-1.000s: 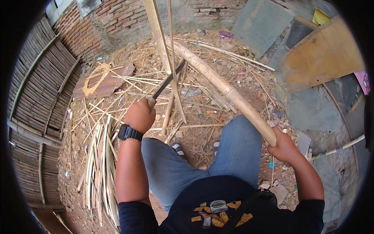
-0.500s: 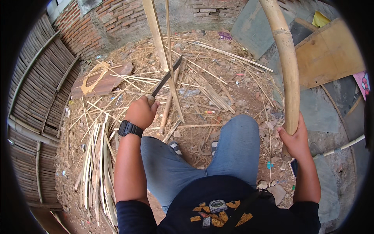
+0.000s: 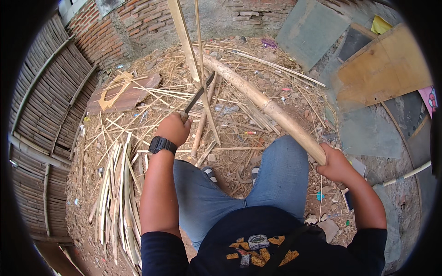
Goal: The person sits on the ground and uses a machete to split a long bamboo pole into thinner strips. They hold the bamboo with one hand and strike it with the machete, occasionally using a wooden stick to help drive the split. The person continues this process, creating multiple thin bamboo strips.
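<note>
My left hand [image 3: 174, 129], with a black watch on its wrist, is closed round the handle of a machete [image 3: 195, 100]. Its dark blade slants up and to the right, crossing the upright wooden stake [image 3: 185, 39] and a thin strip beside it. My right hand [image 3: 336, 162] grips the near end of a thick bamboo pole [image 3: 264, 103]. From there the pole runs away to the far left, its far end reaching the stake above the blade. Whether pole and stake touch I cannot tell.
A bundle of split bamboo strips [image 3: 117, 198] lies at left. Loose strips and litter cover the ground, with a shorter bamboo piece [image 3: 202, 119] between. A bamboo-slat wall [image 3: 34, 106] stands left, a brick wall [image 3: 147, 20] behind. Boards and grey sheets [image 3: 370, 133] lie at right.
The bamboo pole has swung down from near upright at the right to a slant across the middle, its far end now by the stake. The machete has shifted slightly.
</note>
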`<action>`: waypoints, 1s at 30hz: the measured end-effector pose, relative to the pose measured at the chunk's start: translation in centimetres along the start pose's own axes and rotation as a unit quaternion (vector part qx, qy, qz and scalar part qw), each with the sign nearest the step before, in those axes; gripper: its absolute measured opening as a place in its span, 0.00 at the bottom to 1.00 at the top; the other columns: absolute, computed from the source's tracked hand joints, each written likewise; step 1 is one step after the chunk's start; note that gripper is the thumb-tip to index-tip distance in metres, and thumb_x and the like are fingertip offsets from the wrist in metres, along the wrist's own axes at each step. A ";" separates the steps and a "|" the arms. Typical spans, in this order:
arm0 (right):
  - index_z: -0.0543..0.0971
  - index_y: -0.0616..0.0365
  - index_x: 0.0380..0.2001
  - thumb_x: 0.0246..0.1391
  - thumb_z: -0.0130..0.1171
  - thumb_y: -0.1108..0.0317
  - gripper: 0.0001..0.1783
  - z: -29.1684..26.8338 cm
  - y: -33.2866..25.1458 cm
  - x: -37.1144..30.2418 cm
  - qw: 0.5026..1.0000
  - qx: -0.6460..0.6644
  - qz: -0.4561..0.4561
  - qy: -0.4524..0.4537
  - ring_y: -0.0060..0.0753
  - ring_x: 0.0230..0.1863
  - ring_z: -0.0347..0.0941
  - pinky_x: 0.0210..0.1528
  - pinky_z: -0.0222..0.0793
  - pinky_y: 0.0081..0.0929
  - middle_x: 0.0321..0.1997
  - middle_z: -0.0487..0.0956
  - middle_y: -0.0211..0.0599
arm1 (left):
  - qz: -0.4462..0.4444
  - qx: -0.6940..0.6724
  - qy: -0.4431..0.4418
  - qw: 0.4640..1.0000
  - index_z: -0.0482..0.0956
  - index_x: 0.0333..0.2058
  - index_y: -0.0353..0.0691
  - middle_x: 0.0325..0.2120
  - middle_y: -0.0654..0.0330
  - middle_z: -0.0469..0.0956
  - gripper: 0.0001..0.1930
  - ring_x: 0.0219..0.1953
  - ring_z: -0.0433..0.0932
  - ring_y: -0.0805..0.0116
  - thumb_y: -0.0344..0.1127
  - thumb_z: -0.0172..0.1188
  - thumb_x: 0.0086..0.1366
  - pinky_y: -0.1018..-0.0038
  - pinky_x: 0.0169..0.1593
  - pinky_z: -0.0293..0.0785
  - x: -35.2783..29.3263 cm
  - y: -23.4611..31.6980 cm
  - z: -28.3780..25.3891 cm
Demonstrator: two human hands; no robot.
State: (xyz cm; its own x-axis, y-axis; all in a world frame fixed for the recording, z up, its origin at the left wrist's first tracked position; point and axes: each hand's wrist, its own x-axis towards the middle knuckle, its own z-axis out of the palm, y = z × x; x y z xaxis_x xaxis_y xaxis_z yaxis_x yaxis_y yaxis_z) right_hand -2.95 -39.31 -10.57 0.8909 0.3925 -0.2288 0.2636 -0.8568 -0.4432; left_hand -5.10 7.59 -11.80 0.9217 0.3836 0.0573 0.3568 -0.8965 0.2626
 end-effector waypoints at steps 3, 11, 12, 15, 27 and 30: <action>0.71 0.62 0.49 0.40 0.67 0.71 0.29 1.2 0.2 -0.4 0.996 0.091 0.004 0.011 0.45 0.37 0.79 0.40 0.72 0.36 0.34 0.79 0.49 | -0.013 -0.002 0.012 1.000 0.79 0.38 0.31 0.34 0.40 0.81 0.22 0.39 0.81 0.43 0.50 0.59 0.64 0.55 0.46 0.77 0.5 -0.2 1.4; 0.69 0.62 0.56 0.45 0.66 0.74 0.32 -3.3 -1.8 0.4 0.958 0.219 -0.019 0.186 0.27 0.28 0.72 0.31 0.70 0.29 0.32 0.75 0.36 | -0.010 -0.010 0.011 1.000 0.78 0.39 0.30 0.34 0.39 0.81 0.23 0.39 0.81 0.42 0.50 0.59 0.63 0.55 0.46 0.77 2.6 -1.1 1.5; 0.68 0.62 0.57 0.46 0.65 0.74 0.33 -4.3 -3.0 0.7 0.947 0.250 -0.006 0.200 0.24 0.27 0.70 0.29 0.69 0.27 0.32 0.74 0.35 | -0.015 -0.006 0.007 1.000 0.78 0.39 0.30 0.33 0.39 0.81 0.23 0.39 0.81 0.42 0.50 0.59 0.63 0.55 0.46 0.77 2.8 -1.3 1.6; 0.65 0.62 0.60 0.48 0.64 0.75 0.34 -6.1 -4.8 2.9 0.936 0.251 -0.035 0.244 0.20 0.24 0.68 0.24 0.65 0.23 0.32 0.73 0.31 | -0.026 0.004 0.010 1.000 0.78 0.38 0.30 0.33 0.39 0.81 0.23 0.38 0.81 0.42 0.50 0.59 0.63 0.55 0.45 0.77 3.1 -2.0 1.5; 0.69 0.63 0.52 0.41 0.65 0.70 0.32 -0.5 -0.3 12.0 0.998 -0.064 -0.024 -0.016 0.58 0.43 0.78 0.45 0.74 0.44 0.39 0.79 0.61 | -0.021 0.009 -0.034 0.999 0.80 0.39 0.32 0.35 0.40 0.82 0.22 0.41 0.81 0.43 0.50 0.60 0.63 0.55 0.48 0.77 4.2 0.6 2.0; 0.71 0.63 0.51 0.39 0.66 0.70 0.32 -1.2 0.6 11.7 0.998 -0.059 -0.013 0.013 0.54 0.41 0.79 0.44 0.73 0.41 0.38 0.79 0.58 | -0.038 0.023 -0.043 0.998 0.80 0.40 0.32 0.36 0.41 0.82 0.23 0.41 0.81 0.43 0.51 0.59 0.63 0.55 0.49 0.77 4.4 0.8 2.7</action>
State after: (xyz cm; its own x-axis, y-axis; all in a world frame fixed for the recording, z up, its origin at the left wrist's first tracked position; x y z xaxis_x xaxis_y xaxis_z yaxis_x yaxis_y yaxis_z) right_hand 8.10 -35.64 -12.47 0.8924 0.4071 -0.1945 0.3266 -0.8804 -0.3438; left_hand -0.41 7.99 -13.93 0.9009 0.4316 -0.0451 0.4305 -0.8758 0.2182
